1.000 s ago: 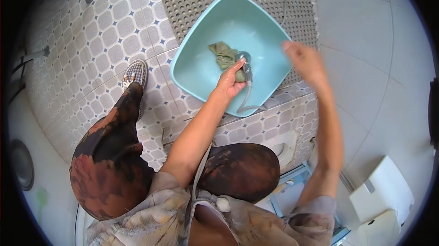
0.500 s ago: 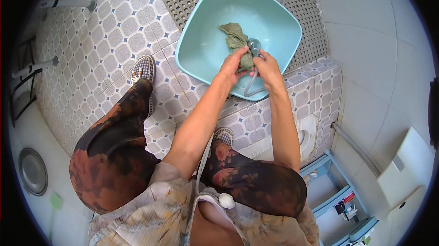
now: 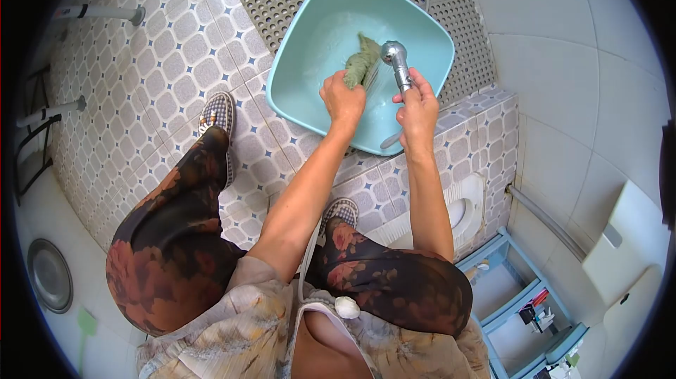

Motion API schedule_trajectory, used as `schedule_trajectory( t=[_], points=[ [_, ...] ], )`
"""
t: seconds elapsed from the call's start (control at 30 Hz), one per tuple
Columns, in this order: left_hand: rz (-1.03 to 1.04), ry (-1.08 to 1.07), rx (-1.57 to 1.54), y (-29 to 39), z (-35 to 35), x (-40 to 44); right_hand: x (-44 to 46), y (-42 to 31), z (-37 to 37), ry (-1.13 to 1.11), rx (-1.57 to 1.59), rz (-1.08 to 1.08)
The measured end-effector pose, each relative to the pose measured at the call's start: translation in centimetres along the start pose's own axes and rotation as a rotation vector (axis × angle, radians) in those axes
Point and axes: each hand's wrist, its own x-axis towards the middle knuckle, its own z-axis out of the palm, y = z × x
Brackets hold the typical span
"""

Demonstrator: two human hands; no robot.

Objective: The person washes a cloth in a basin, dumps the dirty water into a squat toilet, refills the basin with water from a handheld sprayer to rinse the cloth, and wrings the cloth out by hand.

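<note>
A light blue plastic basin (image 3: 290,72) is in front of me, and both of my hands are over its inside. My left hand (image 3: 343,101) is closed around the lower end of a wet-looking green cloth (image 3: 361,62), whose upper part sticks out beyond the fingers. In my right hand (image 3: 419,106) is the handle of a chrome shower head (image 3: 395,56), its head tilted toward the cloth. Thin streaks of water run from it alongside the cloth. Part of the grey hose (image 3: 391,141) shows below my right wrist; the rest is hidden.
The basin rests partly on a perforated grey mat (image 3: 473,48) and near a tiled step (image 3: 465,132). A squat toilet (image 3: 468,206) lies behind my right forearm. A blue shelf unit (image 3: 503,273) stands at lower right. Patterned floor tiles (image 3: 169,62) spread to the left.
My hands have moved apart. The shower head has been raised away from the cloth and now sprays water. My left hand has shifted left, gripping the cloth, which has turned more upright.
</note>
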Motion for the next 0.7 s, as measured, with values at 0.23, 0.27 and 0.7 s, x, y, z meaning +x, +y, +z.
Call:
schedule_trajectory(
  t=[0.23,0.27,0.7],
  points=[
    [0.218,-0.090,0.027,3.5,-1.8,1.1,-1.8,-2.5,-0.7,-0.043,0.052,0.005],
    [0.236,-0.114,0.047,4.0,-1.8,1.4,-2.2,-2.6,-0.7,-0.057,0.067,0.003],
    [0.195,-0.597,-0.428,2.8,0.9,0.9,-0.6,-1.7,-3.1,-0.010,0.219,-0.139]
  ],
)
